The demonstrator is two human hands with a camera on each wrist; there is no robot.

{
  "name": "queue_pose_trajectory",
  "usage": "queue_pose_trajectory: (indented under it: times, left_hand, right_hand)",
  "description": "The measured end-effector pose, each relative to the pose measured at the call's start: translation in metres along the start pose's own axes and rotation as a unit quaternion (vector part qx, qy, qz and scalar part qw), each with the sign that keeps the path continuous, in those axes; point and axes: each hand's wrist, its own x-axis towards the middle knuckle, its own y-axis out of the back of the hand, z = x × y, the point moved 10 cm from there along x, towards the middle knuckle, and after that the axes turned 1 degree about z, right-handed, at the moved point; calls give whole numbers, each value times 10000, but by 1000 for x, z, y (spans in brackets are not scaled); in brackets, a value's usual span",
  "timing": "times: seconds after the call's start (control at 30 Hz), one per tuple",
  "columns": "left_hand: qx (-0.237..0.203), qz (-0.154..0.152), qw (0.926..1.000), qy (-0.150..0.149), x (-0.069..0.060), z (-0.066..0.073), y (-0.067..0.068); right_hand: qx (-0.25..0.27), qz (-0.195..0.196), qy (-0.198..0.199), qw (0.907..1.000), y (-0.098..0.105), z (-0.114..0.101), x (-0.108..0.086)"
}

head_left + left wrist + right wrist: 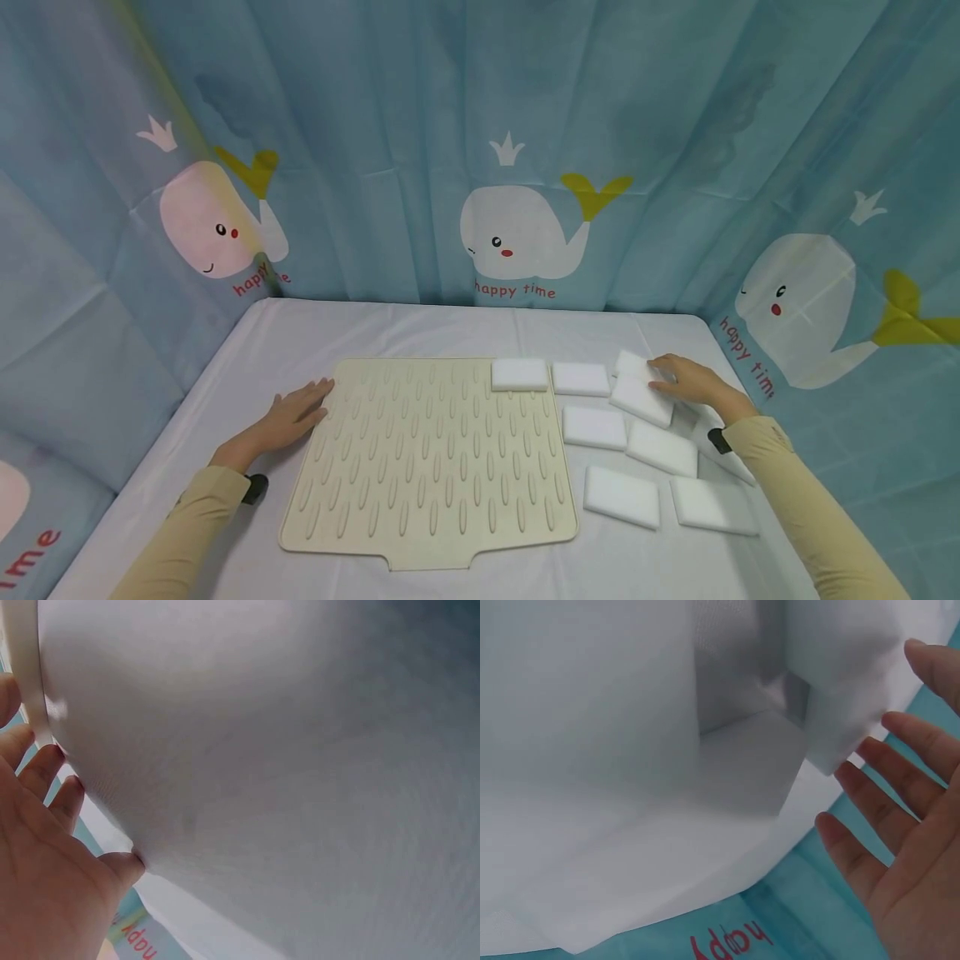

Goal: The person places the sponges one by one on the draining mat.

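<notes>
Beige mat (431,467) carries one white block (519,375) at far right

Count: 1 beige mat (431,552), at least 9 white blocks (621,497) (some partly hidden, exact total unclear), 1 white-covered desk (405,329), 2 beige sleeves (806,500), 2 dark wrist units (256,489), 3 whole printed whales (517,233) plus part of a fourth.
</notes>
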Motion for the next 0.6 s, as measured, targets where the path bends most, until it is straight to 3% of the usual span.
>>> queue_pose_trajectory:
  times: [0.23,0.6]
  left_hand:
    - [-38,150,9998,-98,-1,5,3]
    - [-10,94,9999,-50,0,2,2]
  right_hand:
    - [-28,-16,24,10000,-3,1,0]
    - [-42,31,52,10000,-3,3,3]
